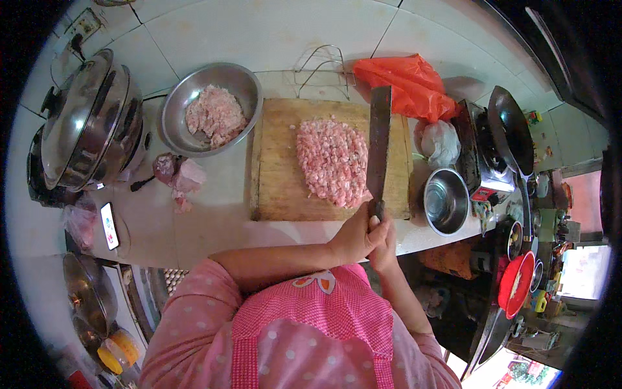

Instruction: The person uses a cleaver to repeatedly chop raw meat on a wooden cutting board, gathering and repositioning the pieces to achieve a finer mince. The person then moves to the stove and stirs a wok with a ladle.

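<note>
My right hand grips the handle of a cleaver. My left hand is closed against the same handle, overlapping the right, so some of its fingers are hidden. The dark, wide blade points away from me, over the right part of a wooden cutting board. Along the blade's left side lies a flattened mound of coarsely chopped pink meat. To the left of the board, a steel bowl contains finer minced meat.
Left are a lidded electric pot, a phone and bagged items. A wire rack and red plastic bag stand behind the board. Right are a steel basin, white bag, gas stove and wok.
</note>
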`<move>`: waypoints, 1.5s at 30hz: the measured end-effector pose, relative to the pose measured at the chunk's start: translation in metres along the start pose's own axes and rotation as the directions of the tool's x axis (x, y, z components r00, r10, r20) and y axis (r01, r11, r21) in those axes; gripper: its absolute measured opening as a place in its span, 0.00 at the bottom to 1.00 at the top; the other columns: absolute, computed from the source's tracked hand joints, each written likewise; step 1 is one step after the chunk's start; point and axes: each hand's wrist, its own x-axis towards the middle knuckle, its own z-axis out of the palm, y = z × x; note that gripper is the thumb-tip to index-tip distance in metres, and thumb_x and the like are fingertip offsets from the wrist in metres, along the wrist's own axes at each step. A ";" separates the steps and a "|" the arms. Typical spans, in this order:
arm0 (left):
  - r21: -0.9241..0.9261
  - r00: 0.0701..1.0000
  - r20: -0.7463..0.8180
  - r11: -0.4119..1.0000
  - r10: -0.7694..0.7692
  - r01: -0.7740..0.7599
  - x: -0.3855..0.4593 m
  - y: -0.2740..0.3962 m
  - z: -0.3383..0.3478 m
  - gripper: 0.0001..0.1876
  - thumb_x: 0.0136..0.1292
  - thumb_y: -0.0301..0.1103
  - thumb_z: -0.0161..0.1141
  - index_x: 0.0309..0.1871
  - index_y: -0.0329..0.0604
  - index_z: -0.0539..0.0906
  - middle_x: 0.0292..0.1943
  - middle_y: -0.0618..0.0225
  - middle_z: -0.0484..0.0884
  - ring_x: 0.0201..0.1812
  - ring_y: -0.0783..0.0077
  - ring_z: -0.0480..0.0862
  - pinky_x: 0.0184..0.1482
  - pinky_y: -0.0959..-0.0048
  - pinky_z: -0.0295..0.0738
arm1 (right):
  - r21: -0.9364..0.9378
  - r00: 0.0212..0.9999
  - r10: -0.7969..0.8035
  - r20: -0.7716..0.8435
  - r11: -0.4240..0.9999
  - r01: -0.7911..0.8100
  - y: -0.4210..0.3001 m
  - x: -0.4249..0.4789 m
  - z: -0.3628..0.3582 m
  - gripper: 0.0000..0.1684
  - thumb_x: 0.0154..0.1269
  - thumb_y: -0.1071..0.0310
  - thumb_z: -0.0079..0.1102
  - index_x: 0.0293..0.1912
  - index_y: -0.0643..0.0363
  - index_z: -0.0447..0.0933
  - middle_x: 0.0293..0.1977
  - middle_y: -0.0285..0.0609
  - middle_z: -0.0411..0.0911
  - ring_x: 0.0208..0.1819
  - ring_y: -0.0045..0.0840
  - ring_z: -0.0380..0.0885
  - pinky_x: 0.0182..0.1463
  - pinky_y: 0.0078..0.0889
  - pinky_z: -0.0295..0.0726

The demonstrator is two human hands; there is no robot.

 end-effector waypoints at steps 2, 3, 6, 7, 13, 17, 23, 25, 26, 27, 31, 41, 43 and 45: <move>-0.071 0.862 0.225 0.874 -0.455 0.480 -0.008 -0.044 -0.003 0.20 0.63 0.48 0.44 0.35 0.36 0.71 0.23 0.62 0.74 0.24 0.72 0.74 0.22 0.73 0.70 | -0.028 0.958 0.282 0.043 0.959 -0.281 0.042 0.009 -0.013 0.17 0.66 0.53 0.41 0.39 0.57 0.66 0.21 0.34 0.67 0.21 0.16 0.66 0.22 0.20 0.66; -0.060 0.703 0.338 0.731 -0.626 0.680 -0.002 -0.049 -0.006 0.20 0.63 0.48 0.43 0.36 0.36 0.70 0.23 0.62 0.74 0.23 0.72 0.75 0.21 0.73 0.70 | -0.065 0.835 0.533 0.139 0.846 -0.529 0.039 0.019 -0.017 0.18 0.66 0.50 0.40 0.37 0.55 0.67 0.17 0.34 0.67 0.15 0.18 0.66 0.17 0.21 0.66; -0.146 0.695 0.377 0.702 -0.612 0.697 0.006 -0.038 -0.007 0.25 0.59 0.54 0.49 0.33 0.35 0.64 0.15 0.60 0.72 0.11 0.70 0.73 0.09 0.72 0.66 | -0.069 0.872 0.488 0.039 0.872 -0.485 0.019 0.021 -0.009 0.19 0.66 0.48 0.39 0.34 0.53 0.67 0.11 0.34 0.64 0.07 0.18 0.61 0.09 0.22 0.59; -0.142 0.682 0.402 0.694 -0.611 0.706 0.012 -0.019 -0.011 0.25 0.59 0.54 0.49 0.34 0.35 0.64 0.15 0.60 0.72 0.11 0.71 0.72 0.09 0.72 0.66 | -0.083 0.864 0.503 0.013 0.862 -0.501 0.011 0.021 -0.009 0.18 0.66 0.49 0.39 0.34 0.53 0.67 0.11 0.34 0.64 0.08 0.18 0.62 0.10 0.22 0.60; 0.006 0.725 0.300 0.761 -0.620 0.648 0.000 -0.035 -0.013 0.26 0.60 0.53 0.48 0.38 0.33 0.68 0.17 0.59 0.73 0.19 0.62 0.77 0.18 0.68 0.70 | -0.046 0.963 0.269 0.010 0.962 -0.269 0.043 0.012 -0.004 0.18 0.66 0.50 0.40 0.33 0.54 0.67 0.14 0.32 0.65 0.11 0.17 0.63 0.12 0.20 0.60; -0.142 0.695 0.427 0.716 -0.578 0.683 0.010 -0.019 -0.018 0.24 0.62 0.54 0.43 0.31 0.37 0.71 0.15 0.63 0.72 0.16 0.73 0.74 0.14 0.73 0.67 | -0.105 0.875 0.483 0.037 0.872 -0.477 -0.001 0.016 -0.001 0.18 0.66 0.50 0.39 0.35 0.55 0.66 0.16 0.32 0.66 0.13 0.17 0.64 0.14 0.21 0.61; -0.062 0.974 0.022 0.972 -0.226 0.227 -0.012 -0.044 -0.003 0.21 0.62 0.49 0.47 0.42 0.37 0.67 0.20 0.67 0.71 0.18 0.74 0.73 0.16 0.74 0.68 | -0.045 0.986 0.164 0.010 0.986 -0.163 0.026 0.008 0.002 0.17 0.67 0.55 0.41 0.40 0.61 0.65 0.24 0.36 0.68 0.23 0.13 0.66 0.21 0.18 0.65; -0.064 0.699 0.378 0.736 -0.607 0.674 0.006 -0.055 -0.011 0.23 0.64 0.51 0.42 0.29 0.37 0.70 0.15 0.62 0.73 0.14 0.69 0.75 0.13 0.70 0.68 | -0.095 0.821 0.551 0.148 0.835 -0.543 0.031 0.030 -0.010 0.17 0.67 0.54 0.39 0.42 0.59 0.65 0.21 0.37 0.68 0.15 0.16 0.65 0.15 0.20 0.64; -0.096 0.830 0.271 0.844 -0.488 0.528 0.005 -0.054 -0.004 0.22 0.64 0.51 0.42 0.28 0.38 0.70 0.13 0.62 0.72 0.13 0.70 0.74 0.12 0.71 0.68 | -0.067 0.870 0.492 0.026 0.869 -0.490 0.033 0.020 -0.009 0.17 0.67 0.53 0.39 0.43 0.57 0.64 0.18 0.36 0.68 0.09 0.19 0.62 0.10 0.22 0.61; -0.095 0.780 0.315 0.800 -0.540 0.592 0.009 -0.030 -0.010 0.21 0.63 0.50 0.43 0.30 0.37 0.69 0.14 0.61 0.72 0.12 0.70 0.74 0.12 0.72 0.68 | -0.064 0.889 0.455 0.042 0.890 -0.452 0.025 0.020 -0.009 0.17 0.67 0.53 0.39 0.43 0.56 0.63 0.18 0.36 0.67 0.10 0.18 0.62 0.11 0.21 0.61; -0.008 0.992 0.047 0.993 0.119 -0.119 0.018 0.009 -0.008 0.22 0.60 0.51 0.47 0.39 0.36 0.67 0.17 0.60 0.73 0.20 0.60 0.76 0.25 0.62 0.73 | -0.173 0.999 0.050 -0.010 0.984 -0.051 0.015 0.012 -0.011 0.15 0.67 0.55 0.39 0.42 0.55 0.63 0.18 0.33 0.66 0.13 0.15 0.62 0.13 0.20 0.60; -0.061 0.920 0.212 0.936 -0.329 0.348 0.013 -0.019 0.008 0.21 0.61 0.50 0.47 0.41 0.38 0.68 0.22 0.62 0.73 0.23 0.69 0.75 0.23 0.67 0.71 | 0.024 0.980 0.193 -0.042 0.981 -0.192 0.009 0.016 -0.019 0.15 0.65 0.53 0.44 0.34 0.55 0.67 0.15 0.34 0.66 0.09 0.18 0.63 0.11 0.23 0.61; -0.031 0.992 0.091 0.995 -0.091 0.094 0.007 -0.019 0.013 0.21 0.61 0.50 0.46 0.41 0.37 0.69 0.25 0.61 0.74 0.29 0.64 0.77 0.30 0.63 0.72 | 0.065 0.978 0.198 -0.059 0.979 -0.194 0.028 0.013 -0.018 0.17 0.66 0.49 0.40 0.36 0.53 0.64 0.15 0.33 0.65 0.11 0.16 0.62 0.12 0.21 0.60; 0.284 0.731 0.300 0.789 -0.613 0.545 0.014 -0.057 0.011 0.23 0.60 0.52 0.44 0.32 0.36 0.73 0.25 0.59 0.77 0.30 0.58 0.79 0.33 0.59 0.72 | 0.124 0.844 0.537 0.002 0.837 -0.533 0.039 0.022 -0.021 0.18 0.67 0.48 0.38 0.37 0.54 0.63 0.15 0.33 0.64 0.12 0.16 0.62 0.13 0.21 0.59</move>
